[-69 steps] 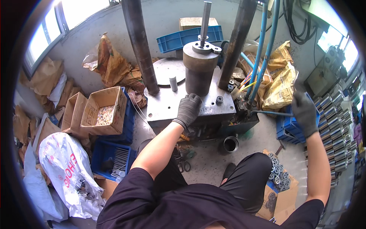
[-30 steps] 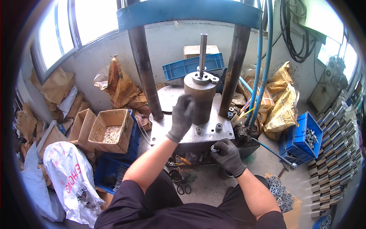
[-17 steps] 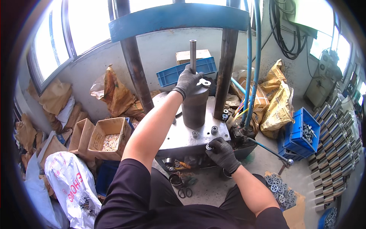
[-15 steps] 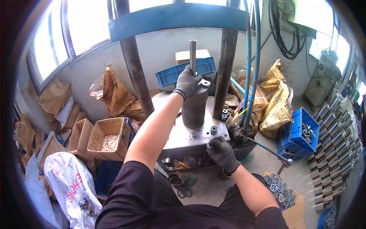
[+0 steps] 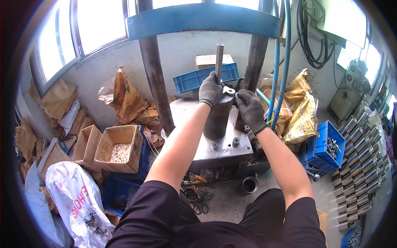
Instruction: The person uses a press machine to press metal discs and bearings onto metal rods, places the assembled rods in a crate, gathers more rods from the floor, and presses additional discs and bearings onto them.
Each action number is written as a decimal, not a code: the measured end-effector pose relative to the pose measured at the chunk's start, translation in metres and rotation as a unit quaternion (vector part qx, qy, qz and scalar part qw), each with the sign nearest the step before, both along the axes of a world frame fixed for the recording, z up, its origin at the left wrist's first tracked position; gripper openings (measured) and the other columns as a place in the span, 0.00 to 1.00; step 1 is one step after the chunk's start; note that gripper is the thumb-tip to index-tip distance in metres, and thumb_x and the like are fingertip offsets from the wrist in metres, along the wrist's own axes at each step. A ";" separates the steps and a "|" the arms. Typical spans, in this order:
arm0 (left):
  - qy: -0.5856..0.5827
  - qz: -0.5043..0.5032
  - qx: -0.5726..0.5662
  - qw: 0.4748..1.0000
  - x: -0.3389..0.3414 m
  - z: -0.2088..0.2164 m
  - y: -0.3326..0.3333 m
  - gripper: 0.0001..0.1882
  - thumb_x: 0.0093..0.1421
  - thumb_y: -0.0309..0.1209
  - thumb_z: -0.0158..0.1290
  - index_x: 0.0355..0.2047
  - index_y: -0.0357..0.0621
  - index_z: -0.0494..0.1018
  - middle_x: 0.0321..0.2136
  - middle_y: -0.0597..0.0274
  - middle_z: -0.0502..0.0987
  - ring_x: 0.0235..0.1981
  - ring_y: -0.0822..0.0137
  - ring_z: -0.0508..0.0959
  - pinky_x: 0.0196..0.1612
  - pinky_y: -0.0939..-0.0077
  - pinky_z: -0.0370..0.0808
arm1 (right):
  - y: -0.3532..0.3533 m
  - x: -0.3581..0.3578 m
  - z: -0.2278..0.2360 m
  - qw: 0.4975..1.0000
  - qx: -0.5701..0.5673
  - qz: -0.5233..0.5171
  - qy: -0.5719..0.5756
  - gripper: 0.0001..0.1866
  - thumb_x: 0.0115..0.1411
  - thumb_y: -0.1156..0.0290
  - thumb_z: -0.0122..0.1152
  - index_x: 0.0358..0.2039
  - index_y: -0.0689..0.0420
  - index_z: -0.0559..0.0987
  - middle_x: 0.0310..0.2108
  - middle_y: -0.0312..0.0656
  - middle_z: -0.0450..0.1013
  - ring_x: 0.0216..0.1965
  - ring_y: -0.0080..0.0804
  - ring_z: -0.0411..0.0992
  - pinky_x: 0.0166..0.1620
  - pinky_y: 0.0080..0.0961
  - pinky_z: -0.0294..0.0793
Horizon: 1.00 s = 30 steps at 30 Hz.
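My left hand (image 5: 211,90), in a dark grey glove, is closed round the lower part of an upright steel tube (image 5: 219,58). Just right of its fingers, a shiny metal piece with a round eye (image 5: 230,91) lies on top of the thick dark cylinder (image 5: 217,120). My right hand (image 5: 251,109), gloved alike, pinches a small metal ring (image 5: 237,95) close beside that eye. The ring is partly hidden by the fingertips. Below, two short bushings (image 5: 236,141) stand on the steel press plate (image 5: 194,144).
Press columns (image 5: 155,82) rise on both sides under a blue crossbeam (image 5: 202,20). Blue hoses (image 5: 286,62) hang at right. Cardboard boxes (image 5: 120,146) stand at left, a blue crate of metal parts (image 5: 326,144) and stacked steel tubes (image 5: 357,165) at right.
My right hand has come up from the plate's front edge to the top of the cylinder, carrying the small ring. My left hand stays on the tube; the view has shifted slightly.
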State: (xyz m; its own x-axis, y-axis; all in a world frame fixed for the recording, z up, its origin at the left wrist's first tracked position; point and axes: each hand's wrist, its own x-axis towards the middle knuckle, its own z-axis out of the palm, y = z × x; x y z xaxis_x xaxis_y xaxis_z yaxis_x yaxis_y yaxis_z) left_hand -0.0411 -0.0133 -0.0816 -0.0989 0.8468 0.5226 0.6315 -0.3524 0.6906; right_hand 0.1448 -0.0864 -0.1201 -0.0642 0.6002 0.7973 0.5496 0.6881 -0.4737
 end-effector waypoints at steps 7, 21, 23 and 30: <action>-0.007 0.002 0.003 1.000 -0.001 0.004 -0.006 0.16 0.63 0.33 0.62 0.48 0.47 0.73 0.41 0.47 0.84 0.48 0.43 0.83 0.52 0.48 0.80 | 0.052 -0.020 0.005 0.992 -0.072 -0.069 -0.072 0.13 0.67 0.65 0.65 0.49 0.56 0.86 0.51 0.50 0.81 0.52 0.49 0.80 0.58 0.38 0.78; -0.044 0.022 0.091 0.995 -0.002 -0.007 -0.004 0.16 0.61 0.34 0.63 0.48 0.48 0.76 0.36 0.51 0.84 0.39 0.52 0.86 0.45 0.60 0.81 | 0.052 -0.037 0.005 0.973 -0.091 -0.156 -0.144 0.16 0.68 0.58 0.60 0.52 0.46 0.85 0.51 0.46 0.80 0.52 0.46 0.79 0.55 0.42 0.79; -0.129 -0.032 0.138 0.981 0.003 -0.009 -0.011 0.14 0.62 0.26 0.62 0.47 0.46 0.73 0.33 0.51 0.81 0.33 0.48 0.84 0.38 0.53 0.81 | 0.053 -0.038 0.005 0.974 -0.080 -0.152 -0.147 0.16 0.68 0.57 0.60 0.52 0.46 0.85 0.51 0.45 0.80 0.53 0.45 0.79 0.56 0.42 0.79; -0.562 -0.132 0.251 0.777 0.001 -0.012 -0.005 0.33 0.64 0.18 0.61 0.66 0.52 0.61 0.51 0.60 0.75 0.45 0.69 0.78 0.44 0.71 0.84 | 0.054 -0.035 0.007 0.980 -0.118 -0.111 -0.119 0.20 0.66 0.55 0.65 0.55 0.49 0.84 0.53 0.45 0.80 0.54 0.46 0.79 0.58 0.41 0.78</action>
